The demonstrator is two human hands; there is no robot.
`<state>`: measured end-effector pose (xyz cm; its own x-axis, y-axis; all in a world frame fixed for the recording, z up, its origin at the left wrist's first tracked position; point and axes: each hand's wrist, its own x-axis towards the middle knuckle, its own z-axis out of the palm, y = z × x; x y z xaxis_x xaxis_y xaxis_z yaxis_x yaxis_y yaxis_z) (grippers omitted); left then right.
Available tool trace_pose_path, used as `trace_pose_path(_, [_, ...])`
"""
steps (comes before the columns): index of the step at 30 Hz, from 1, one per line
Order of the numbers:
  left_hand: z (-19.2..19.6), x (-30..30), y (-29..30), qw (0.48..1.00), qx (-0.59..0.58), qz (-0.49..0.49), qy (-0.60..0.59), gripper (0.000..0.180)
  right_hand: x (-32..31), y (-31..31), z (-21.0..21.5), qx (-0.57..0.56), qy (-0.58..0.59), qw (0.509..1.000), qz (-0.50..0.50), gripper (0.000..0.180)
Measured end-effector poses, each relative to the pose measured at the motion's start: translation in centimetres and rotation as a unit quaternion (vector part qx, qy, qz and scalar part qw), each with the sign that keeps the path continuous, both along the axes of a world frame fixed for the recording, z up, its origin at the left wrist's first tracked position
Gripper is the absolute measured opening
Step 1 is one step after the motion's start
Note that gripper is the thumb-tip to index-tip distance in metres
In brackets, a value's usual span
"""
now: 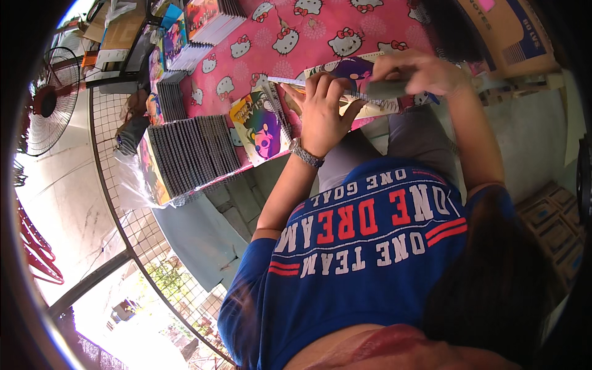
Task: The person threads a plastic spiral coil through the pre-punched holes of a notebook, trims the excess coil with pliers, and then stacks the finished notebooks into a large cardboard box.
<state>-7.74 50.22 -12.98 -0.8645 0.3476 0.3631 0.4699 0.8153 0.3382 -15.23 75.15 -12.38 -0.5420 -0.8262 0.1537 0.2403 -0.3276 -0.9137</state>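
Note:
My left hand (325, 111), with a bracelet or watch at the wrist, is closed on the edge of a notebook (288, 81) whose pale side shows beyond the fingers. Blurred by motion, my right hand (425, 74) grips a flat grey-green piece (387, 90) whose kind I cannot make out. That piece lies over a wire binding close to my left thumb. Behind both hands is a cream and purple illustrated cover (351, 69). A yellow and purple spiral notebook (262, 126) rests at the table edge, left of my left hand.
Bound notebooks stand in a long row (191, 148) at the table's left edge, with more stacks (200, 28) behind. Pink cartoon-cat cloth covers the table (277, 43). A cardboard box (509, 37) is at the far right, and a fan (50, 102) stands left.

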Motion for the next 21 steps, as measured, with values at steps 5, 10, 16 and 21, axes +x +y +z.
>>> trace_pose_path(5, [-0.3,0.1,-0.2,1.000,0.014,0.003,-0.004,0.039,-0.2,0.1,-0.2,0.017,0.011,1.000,-0.015,0.057])
trace_pose_path(10, [-0.1,0.4,-0.3,1.000,0.004,0.007,-0.008,0.041,-0.2,-0.6,-0.7,0.006,-0.017,0.999,-0.030,0.056])
trace_pose_path(16, [0.7,-0.3,-1.8,1.000,0.000,0.029,0.010,0.044,-1.3,-1.6,-0.9,0.119,0.084,0.989,-0.013,0.055])
trace_pose_path(21, [0.3,-1.4,-4.0,1.000,0.015,0.009,0.003,0.043,-1.3,-3.2,0.8,0.100,0.099,0.990,-0.007,0.053])
